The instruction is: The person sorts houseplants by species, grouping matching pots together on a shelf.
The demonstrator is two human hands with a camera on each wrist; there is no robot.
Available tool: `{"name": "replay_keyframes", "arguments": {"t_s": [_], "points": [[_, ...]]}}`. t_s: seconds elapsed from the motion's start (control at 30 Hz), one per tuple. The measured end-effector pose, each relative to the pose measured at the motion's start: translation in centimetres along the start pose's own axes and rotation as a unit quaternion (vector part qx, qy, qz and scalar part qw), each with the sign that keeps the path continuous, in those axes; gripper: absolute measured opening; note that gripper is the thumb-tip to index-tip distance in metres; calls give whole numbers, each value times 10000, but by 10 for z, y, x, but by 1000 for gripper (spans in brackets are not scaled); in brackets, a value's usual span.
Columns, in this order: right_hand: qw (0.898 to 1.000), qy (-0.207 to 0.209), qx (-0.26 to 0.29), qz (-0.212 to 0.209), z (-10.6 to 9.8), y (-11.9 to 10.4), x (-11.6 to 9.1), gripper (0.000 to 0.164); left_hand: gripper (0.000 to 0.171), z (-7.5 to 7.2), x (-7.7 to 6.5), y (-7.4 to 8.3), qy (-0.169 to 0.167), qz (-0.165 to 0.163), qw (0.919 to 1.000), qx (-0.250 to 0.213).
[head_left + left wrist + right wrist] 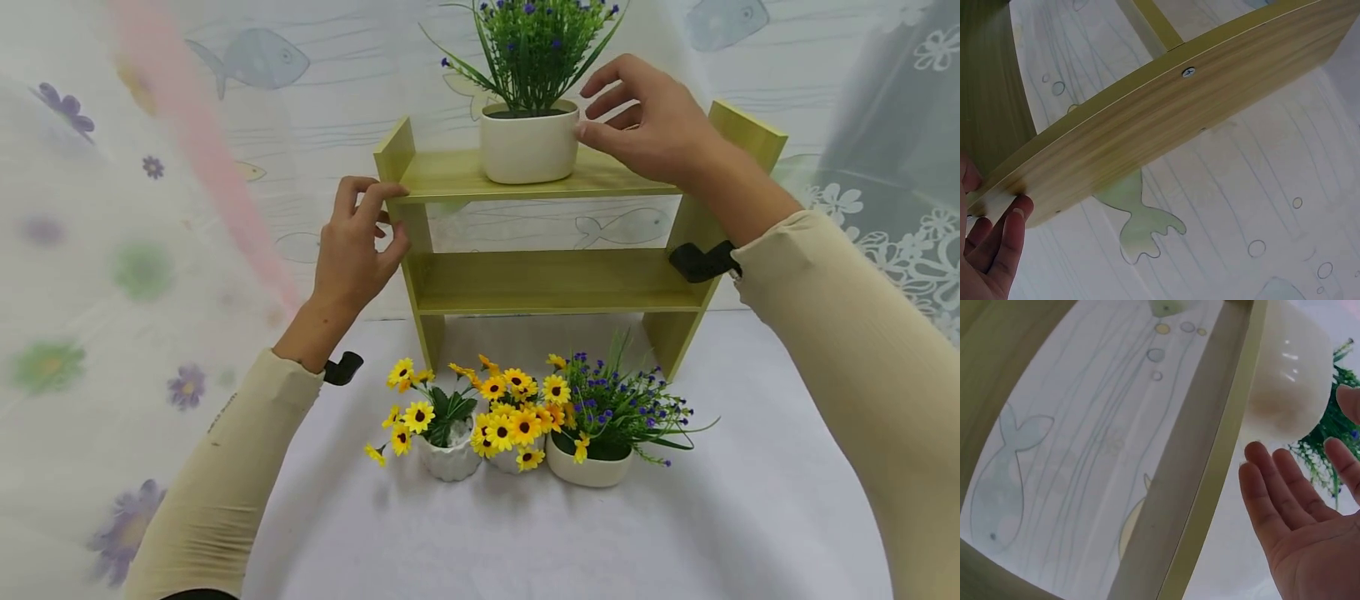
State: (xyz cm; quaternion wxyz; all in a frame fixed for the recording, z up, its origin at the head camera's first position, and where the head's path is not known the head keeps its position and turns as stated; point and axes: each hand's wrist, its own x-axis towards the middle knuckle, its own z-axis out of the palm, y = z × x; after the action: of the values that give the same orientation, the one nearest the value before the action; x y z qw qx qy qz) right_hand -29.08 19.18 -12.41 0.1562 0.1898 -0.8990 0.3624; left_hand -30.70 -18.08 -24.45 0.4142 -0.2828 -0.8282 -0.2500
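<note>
The big white pot sits on the top board of the wooden shelf, a bit left of the middle of that board. The pot is smooth and rounded, and a little shiny in the right wrist view. It stands up straight. Dark stuff fills the top of it, and green leaves grow up like a bush. Tiny purple flowers dot the green, and some long thin leaves stick out to the sides.

The right hand is just beside the pot, with its thumb and fingers apart and a little bent. I cannot tell if the thumb touches the pot. The left hand has its fingers bent round the front edge of the shelf at its left end.

The shelf is yellow-green wood with two long boards and two sides. On the white cloth below are two small pots of yellow flowers and one more purple-flowered plant in a cream pot
</note>
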Motion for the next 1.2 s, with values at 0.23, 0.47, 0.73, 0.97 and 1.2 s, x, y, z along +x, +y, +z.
{"name": "replay_keyframes", "arguments": {"t_s": [0.23,0.47,0.73,0.97,1.2], "points": [[9995,71,29,-302,-4,10,-25,52,35,0,1,1,7,28,10000,-9],[9980,226,-91,-584,-9,23,-60,47,36,1,0,0,15,37,10000,1],[9905,534,-368,-1211,-3,46,-109,42,35,0,1,0,53,37,10000,-1],[9848,650,-287,-1588,10,78,-151,46,35,0,0,0,67,28,10000,17],[9833,450,97,-1760,30,121,-187,59,34,0,0,0,79,35,10000,-20]]}}
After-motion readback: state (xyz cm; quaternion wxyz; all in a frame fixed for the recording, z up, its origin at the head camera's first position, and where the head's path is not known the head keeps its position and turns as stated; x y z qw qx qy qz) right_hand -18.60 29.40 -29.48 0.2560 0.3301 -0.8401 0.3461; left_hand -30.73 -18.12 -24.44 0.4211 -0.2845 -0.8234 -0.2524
